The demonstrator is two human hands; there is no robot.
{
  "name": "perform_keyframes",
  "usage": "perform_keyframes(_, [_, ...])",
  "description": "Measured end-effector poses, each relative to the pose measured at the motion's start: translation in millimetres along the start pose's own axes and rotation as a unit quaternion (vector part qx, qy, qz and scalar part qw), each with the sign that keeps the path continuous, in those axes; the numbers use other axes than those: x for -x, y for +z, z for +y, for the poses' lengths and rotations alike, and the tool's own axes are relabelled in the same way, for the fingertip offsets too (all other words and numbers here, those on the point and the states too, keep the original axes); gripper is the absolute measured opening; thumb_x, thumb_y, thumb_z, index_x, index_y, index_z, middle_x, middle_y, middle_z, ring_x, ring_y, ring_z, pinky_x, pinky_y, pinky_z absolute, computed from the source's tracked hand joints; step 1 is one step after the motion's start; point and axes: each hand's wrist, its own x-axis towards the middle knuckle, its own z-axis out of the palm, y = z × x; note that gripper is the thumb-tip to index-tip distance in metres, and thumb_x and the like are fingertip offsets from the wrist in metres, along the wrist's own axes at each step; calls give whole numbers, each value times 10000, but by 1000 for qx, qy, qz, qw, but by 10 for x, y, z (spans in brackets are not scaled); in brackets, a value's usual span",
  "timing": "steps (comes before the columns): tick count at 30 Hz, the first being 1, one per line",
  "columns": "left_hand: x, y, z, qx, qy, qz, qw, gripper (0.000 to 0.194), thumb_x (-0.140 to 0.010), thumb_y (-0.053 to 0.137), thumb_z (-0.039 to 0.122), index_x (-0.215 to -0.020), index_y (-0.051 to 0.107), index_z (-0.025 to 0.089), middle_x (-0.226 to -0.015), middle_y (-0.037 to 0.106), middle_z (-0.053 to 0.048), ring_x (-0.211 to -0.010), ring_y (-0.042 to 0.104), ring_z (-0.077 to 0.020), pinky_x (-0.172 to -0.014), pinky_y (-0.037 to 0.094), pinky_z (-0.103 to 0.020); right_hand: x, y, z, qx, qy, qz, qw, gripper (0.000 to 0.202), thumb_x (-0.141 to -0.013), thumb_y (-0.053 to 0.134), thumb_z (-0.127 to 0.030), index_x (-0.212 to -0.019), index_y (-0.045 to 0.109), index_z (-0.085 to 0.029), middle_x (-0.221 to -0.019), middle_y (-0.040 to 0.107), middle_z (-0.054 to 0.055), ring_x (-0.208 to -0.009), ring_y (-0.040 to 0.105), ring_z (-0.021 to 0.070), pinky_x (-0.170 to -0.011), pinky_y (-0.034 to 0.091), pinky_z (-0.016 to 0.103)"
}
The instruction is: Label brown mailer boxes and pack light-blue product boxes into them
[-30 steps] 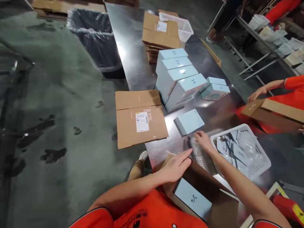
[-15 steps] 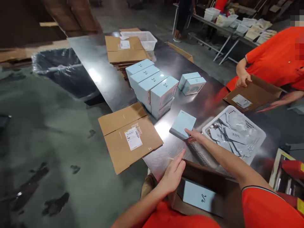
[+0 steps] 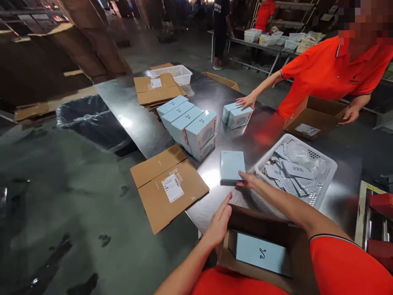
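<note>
My right hand [image 3: 248,180] grips the near right corner of a light blue box [image 3: 232,166], thumb on top and fingers at its side, low over the metal table. My left hand [image 3: 219,221] lies with fingers stretched against the left edge of an open cardboard carton [image 3: 254,268]. Inside that carton is another light blue box [image 3: 260,252] with a black squiggle logo. Beyond my hands stands a stacked block of several light blue boxes [image 3: 188,125]. A flattened carton [image 3: 159,180] with a white label overhangs the table's left edge.
A white basket [image 3: 330,180] of cards and plastic bags stands at right. Across the metal table [image 3: 129,106], a co-worker's hand [image 3: 247,101] touches two blue boxes [image 3: 236,119]; the other holds an open carton [image 3: 307,129]. Folded cartons [image 3: 158,90] lie far back; a lined bin [image 3: 95,123] stands left.
The box in my right hand has turned to sit squarer to me. My left hand stays by the carton. The co-worker has reached one hand onto the two boxes; the view has tilted up.
</note>
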Motion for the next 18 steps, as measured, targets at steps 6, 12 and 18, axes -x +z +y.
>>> perform_keyframes(6, [-34,-12,-43,-19,38,7,999,715,-965,361,621,-1535,410,192,-1613,366,-58,-1519,302,-246,-1285,190,-430,573,-314,-365,-5,-89,5,996,143,-843,705,-226,-959,640,-175,-942,719,67,-760,663,164,-592,601,250])
perform_keyframes(12, [-85,-23,-38,-66,68,15,995,739,-966,316,601,-1520,422,124,-1595,398,-92,-1498,348,-258,-1277,218,-422,1977,-994,-266,113,-325,7,939,522,-815,707,-511,-1249,675,-224,-1163,718,52,-964,682,243,-745,628,347])
perform_keyframes(18, [-110,-10,-1,-85,53,32,994,652,-965,371,519,-1513,438,172,-1585,416,-58,-1469,397,-269,-1259,253,-430,2716,-1261,675,507,-460,201,701,543,-960,525,-472,-1469,530,-282,-1083,716,112,-942,688,281,-821,576,398])
